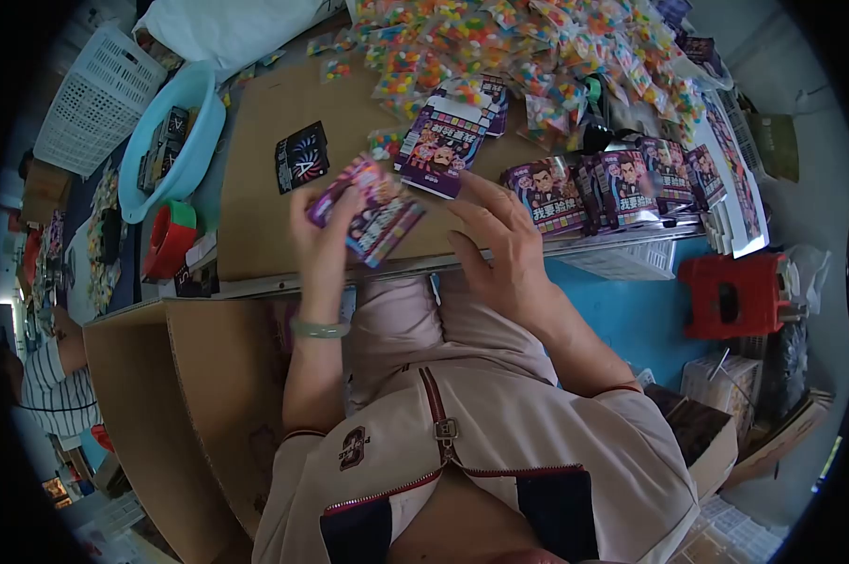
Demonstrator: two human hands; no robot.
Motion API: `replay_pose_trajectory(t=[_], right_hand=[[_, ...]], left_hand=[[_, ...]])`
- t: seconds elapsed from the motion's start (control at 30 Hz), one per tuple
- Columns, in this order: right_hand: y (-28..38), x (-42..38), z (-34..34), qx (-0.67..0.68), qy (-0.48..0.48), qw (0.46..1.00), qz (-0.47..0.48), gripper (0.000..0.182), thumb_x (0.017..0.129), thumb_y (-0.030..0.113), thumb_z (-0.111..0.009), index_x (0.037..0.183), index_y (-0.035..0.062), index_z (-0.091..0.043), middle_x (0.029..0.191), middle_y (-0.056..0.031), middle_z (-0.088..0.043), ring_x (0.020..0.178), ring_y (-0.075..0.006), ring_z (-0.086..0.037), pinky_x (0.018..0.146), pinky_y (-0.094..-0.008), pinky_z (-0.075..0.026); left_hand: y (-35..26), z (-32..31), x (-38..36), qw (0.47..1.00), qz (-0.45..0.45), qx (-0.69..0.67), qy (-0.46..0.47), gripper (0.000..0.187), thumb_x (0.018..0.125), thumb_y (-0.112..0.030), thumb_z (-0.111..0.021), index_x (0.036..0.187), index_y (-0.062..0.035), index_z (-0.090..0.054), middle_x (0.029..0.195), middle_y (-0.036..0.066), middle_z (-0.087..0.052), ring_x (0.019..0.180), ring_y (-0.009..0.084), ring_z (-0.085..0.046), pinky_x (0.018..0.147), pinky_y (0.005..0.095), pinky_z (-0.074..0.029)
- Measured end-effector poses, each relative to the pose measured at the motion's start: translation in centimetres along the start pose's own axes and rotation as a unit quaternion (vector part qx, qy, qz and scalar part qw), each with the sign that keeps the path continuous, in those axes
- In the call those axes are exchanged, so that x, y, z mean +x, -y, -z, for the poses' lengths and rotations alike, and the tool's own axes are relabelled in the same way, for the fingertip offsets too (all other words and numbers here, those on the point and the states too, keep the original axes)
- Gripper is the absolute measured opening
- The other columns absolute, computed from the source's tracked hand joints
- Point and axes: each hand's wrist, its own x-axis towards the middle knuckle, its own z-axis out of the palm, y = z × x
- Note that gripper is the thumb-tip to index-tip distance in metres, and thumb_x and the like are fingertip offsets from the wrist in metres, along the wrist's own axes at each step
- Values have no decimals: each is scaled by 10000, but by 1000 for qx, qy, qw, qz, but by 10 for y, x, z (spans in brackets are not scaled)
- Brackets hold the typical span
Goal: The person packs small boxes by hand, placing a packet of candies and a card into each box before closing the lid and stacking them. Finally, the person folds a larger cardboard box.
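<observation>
My left hand (323, 230), with a green bangle at its wrist, grips a small purple printed carton (387, 222) between thumb and fingers; the carton is tilted and smeared by motion. My right hand (501, 235) is held with fingers apart and nothing in it. Its fingertips overlap the lower edge of another purple carton (440, 141) lying on the cardboard sheet (255, 226). A flat black packet (301, 157) lies left of that carton. Just beyond my left hand is a small clear bag of coloured candies (384, 143).
A big heap of candy bags (499, 47) covers the back of the table. Upright purple cartons (622, 188) stand in a row at the right. At left are a blue basin (213, 108), tape roll (169, 242) and white basket (95, 99). An open cardboard box (128, 376) stands below; a person (58, 385) is beyond.
</observation>
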Motion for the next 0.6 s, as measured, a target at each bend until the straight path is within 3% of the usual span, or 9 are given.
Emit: replay_pose_trajectory(t=[0.17, 0.23, 0.27, 0.37, 0.43, 0.47, 0.5, 0.57, 0.6], right_hand=[[-5, 4, 24, -123, -42, 992, 2, 481, 757, 58, -676, 1216, -18, -554, 1300, -242, -503, 1202, -409, -492, 996, -475, -390], [-27, -3, 21, -128, -54, 986, -91, 525, 787, 87, -673, 1270, -30, -504, 1328, -260, -472, 1245, -420, -449, 1028, -484, -362], [-36, -9, 21, -123, -55, 984, -118, 511, 806, 110, -668, 1264, -38, -494, 1326, -273, -467, 1259, -440, -429, 1044, -494, -348], [-65, -25, 27, -226, -20, 967, -116, 476, 805, 124, -675, 1226, -28, -513, 1327, -269, -467, 1269, -445, -419, 1056, -500, -337], [-66, -26, 26, -215, -25, 969, -118, 457, 802, 122, -675, 1207, -24, -522, 1328, -266, -468, 1274, -442, -416, 1059, -504, -333], [-65, -27, 25, -208, -29, 970, -121, 438, 798, 120, -676, 1188, -19, -531, 1329, -264, -469, 1279, -440, -413, 1062, -507, -329], [-64, -27, 24, -205, -31, 971, -118, 438, 798, 120, -676, 1188, -19, -531, 1329, -264, -469, 1279, -440, -413, 1062, -507, -329], [-64, -24, 24, -214, -26, 968, -128, 419, 789, 103, -677, 1170, -11, -545, 1340, -254, -463, 1288, -437, -401, 1071, -518, -314], [-62, -21, 25, -215, -29, 968, -125, 419, 789, 103, -677, 1170, -11, -545, 1340, -254, -463, 1288, -437, -401, 1071, -518, -314]], left_hand=[[27, -115, 2, 983, 40, 9, 180, 264, 871, -214, -719, 1004, -24, -593, 886, 19, -621, 789, 81, -582, 679, 235, -475], [53, -139, 9, 951, 57, 17, 304, 277, 908, -249, -668, 994, 3, -591, 875, 44, -629, 783, 104, -587, 678, 259, -476], [52, -142, 15, 951, 52, 17, 303, 277, 908, -249, -668, 994, 3, -591, 875, 44, -629, 783, 104, -587, 678, 259, -476], [48, -131, 40, 906, -246, 320, 127, 398, 889, -335, -628, 1066, 17, -576, 972, 189, -587, 977, 364, -580, 794, 402, -478], [52, -116, 68, 857, -267, 441, 22, 482, 825, -390, -689, 1102, -9, -585, 1056, 188, -587, 1026, 367, -577, 849, 433, -466], [57, -108, 81, 830, -181, 526, 39, 567, 755, -422, -744, 1141, -36, -591, 1085, 186, -594, 1071, 377, -565, 916, 492, -428], [63, -104, 91, 828, -184, 528, 36, 567, 755, -422, -744, 1141, -36, -591, 1085, 186, -594, 1071, 377, -565, 916, 492, -428], [55, -105, 102, 822, -83, 546, 137, 590, 709, -493, -759, 989, 11, -634, 1084, 181, -598, 1046, 358, -579, 863, 479, -453], [55, -105, 97, 801, -160, 569, 97, 494, 740, -444, -754, 974, -20, -652, 1035, 160, -630, 982, 348, -611, 825, 469, -465]])
